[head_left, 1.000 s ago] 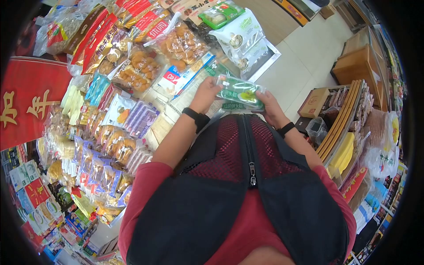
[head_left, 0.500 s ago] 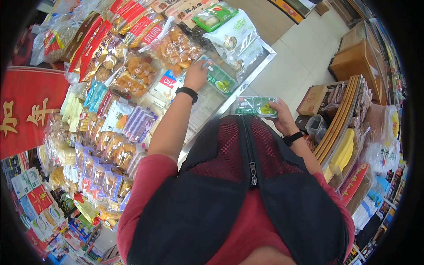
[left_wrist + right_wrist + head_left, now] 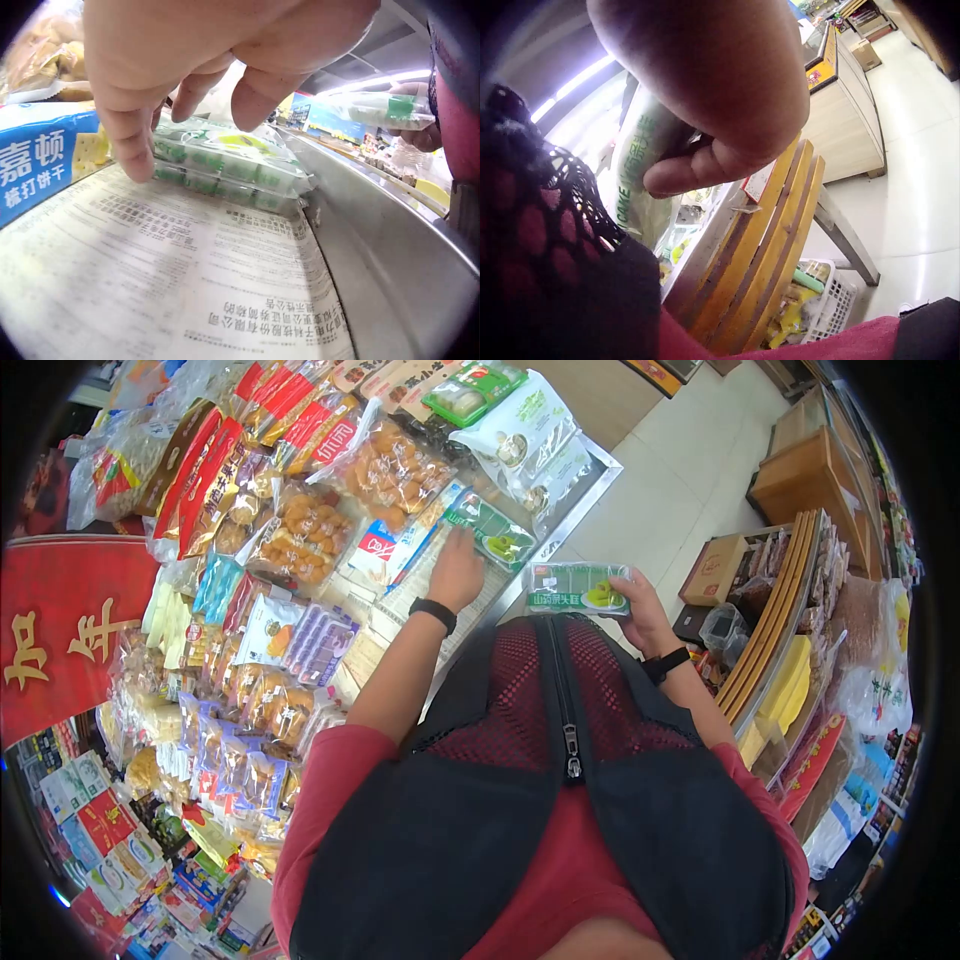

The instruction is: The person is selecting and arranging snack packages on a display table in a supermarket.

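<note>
My right hand [image 3: 645, 610] grips one end of a clear cake pack [image 3: 570, 588] with green print, held level in front of my vest. In the right wrist view, the fingers curl round that pack [image 3: 634, 161]. Over the display table, my left hand [image 3: 458, 572] is at the near end of similar green cake packs [image 3: 497, 532]. The left wrist view shows two of these packs [image 3: 225, 161] stacked flat on newspaper [image 3: 187, 285]. There, one fingertip reaches down at the stack's left corner, and the other fingers and thumb hang loosely over its top.
A blue-and-white cracker pack [image 3: 375, 548] lies left of the stack. Bagged pastries [image 3: 305, 530] crowd the table further left. A metal edge [image 3: 360, 225] borders the table on the right. Wooden slats [image 3: 765, 625] stand at my right, with tiled floor [image 3: 660, 510] between.
Both hands were on one cake pack before my vest. The left hand let go and reached out to the packs on the table, then drew slightly back. The right hand keeps its pack.
</note>
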Demonstrator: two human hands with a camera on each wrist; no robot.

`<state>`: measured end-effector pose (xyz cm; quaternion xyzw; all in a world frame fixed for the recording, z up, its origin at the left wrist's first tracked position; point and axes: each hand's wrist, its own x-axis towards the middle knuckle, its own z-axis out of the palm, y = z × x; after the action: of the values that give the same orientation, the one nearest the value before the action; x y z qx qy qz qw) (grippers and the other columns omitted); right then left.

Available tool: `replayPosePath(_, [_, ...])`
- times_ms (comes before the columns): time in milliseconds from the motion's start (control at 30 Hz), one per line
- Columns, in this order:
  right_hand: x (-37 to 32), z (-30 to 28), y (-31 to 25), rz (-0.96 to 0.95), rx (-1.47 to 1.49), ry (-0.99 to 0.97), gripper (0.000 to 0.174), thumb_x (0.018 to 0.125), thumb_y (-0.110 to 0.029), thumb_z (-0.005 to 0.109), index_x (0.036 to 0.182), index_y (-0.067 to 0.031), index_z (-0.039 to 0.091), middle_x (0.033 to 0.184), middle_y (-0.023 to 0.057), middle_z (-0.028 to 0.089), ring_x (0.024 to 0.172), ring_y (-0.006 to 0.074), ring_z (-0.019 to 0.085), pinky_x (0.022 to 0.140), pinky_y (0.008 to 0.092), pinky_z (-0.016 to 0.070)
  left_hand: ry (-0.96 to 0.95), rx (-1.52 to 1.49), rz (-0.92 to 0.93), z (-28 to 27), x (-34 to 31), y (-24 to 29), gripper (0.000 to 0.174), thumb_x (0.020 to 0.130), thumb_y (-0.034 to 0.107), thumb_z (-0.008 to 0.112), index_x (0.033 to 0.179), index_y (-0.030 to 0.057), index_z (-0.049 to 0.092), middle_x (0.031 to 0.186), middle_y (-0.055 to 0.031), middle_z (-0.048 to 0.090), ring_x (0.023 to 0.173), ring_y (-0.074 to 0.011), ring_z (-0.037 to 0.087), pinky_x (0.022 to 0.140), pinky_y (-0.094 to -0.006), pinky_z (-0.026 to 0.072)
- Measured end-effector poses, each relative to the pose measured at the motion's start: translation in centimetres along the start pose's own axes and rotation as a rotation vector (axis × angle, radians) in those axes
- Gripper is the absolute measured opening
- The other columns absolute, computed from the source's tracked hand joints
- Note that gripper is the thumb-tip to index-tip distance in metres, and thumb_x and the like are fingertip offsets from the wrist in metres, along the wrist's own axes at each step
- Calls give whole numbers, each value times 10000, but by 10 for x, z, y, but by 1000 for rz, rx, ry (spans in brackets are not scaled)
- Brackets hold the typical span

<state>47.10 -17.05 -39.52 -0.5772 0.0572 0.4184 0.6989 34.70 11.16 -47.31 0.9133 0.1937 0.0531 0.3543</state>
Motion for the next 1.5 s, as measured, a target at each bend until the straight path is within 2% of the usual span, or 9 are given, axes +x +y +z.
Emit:
replayPosePath(333, [7, 7, -4, 5, 4, -73, 184, 926, -109, 572, 1083, -34, 515, 976, 90, 641, 843, 181, 670, 726, 347, 588, 156, 161, 66, -16, 11, -2, 530, 833, 114, 535, 1348, 12, 456, 1408, -262, 413, 1224, -427, 467, 1030, -460, 403])
replayPosePath(400, [9, 9, -4, 1, 9, -54, 179, 926, -109, 572, 1078, -32, 517, 974, 89, 641, 843, 183, 670, 728, 349, 588, -56, 337, -13, -15, 14, 2, 552, 824, 131, 551, 1360, 32, 458, 1409, -255, 429, 1215, -429, 481, 1040, -461, 393])
replayPosePath(733, [4, 12, -8, -5, 31, -81, 190, 922, -115, 576, 1079, -28, 514, 995, 98, 634, 857, 191, 665, 765, 350, 579, -43, 527, 76, -10, 36, 14, 549, 804, 133, 542, 1350, 103, 495, 1414, -162, 466, 1250, -372, 460, 973, -485, 424])
replayPosePath(933, [-2, 20, -24, -11, 73, -137, 217, 925, -102, 555, 1120, -20, 505, 1012, 101, 628, 902, 203, 658, 811, 373, 568, 110, 196, 154, -16, 15, 17, 421, 901, 239, 541, 1271, 38, 532, 1246, -157, 596, 1069, -335, 590, 897, -446, 477])
replayPosePath(1000, [-2, 24, -23, -41, 118, -143, 238, 930, -98, 543, 1151, -19, 498, 1071, 108, 617, 968, 210, 642, 871, 392, 545, -315, -934, -479, -17, -3, 26, 456, 958, 363, 535, 1268, 29, 520, 1111, -156, 648, 1008, -256, 633, 841, -391, 513])
replayPosePath(1100, [8, 30, -18, -38, 165, -230, 272, 934, -93, 536, 1192, -27, 481, 1127, 112, 598, 1013, 209, 624, 909, 395, 522, -490, -1322, -610, -33, -23, 45, 387, 984, 358, 527, 1223, 54, 526, 1036, -122, 662, 955, -169, 646, 773, -329, 537])
replayPosePath(1267, [33, 44, 0, 89, 48, -265, 363, 941, -96, 527, 1283, -50, 417, 1149, 103, 584, 995, 203, 624, 880, 371, 523, -370, -1356, -521, -27, -13, 22, 139, 984, 171, 519, 1081, 73, 537, 992, -54, 660, 764, -126, 639, 684, -267, 540])
replayPosePath(1333, [43, 53, 7, 161, -14, -295, 424, 940, -102, 532, 1333, -56, 380, 1151, 101, 580, 986, 203, 624, 868, 364, 524, -86, -1295, -586, -20, 4, 4, 327, 928, 137, 553, 1221, 5, 489, 933, -94, 618, 732, -167, 618, 666, -281, 523])
replayPosePath(1500, [54, 64, 13, 179, -170, -252, 706, 920, -129, 580, 1493, -56, 174, 1171, 131, 572, 946, 215, 627, 833, 353, 533, 13, -1018, -550, -27, 34, -13, 478, 888, 144, 553, 1311, -39, 426, 950, -117, 606, 743, -176, 618, 626, -303, 525])
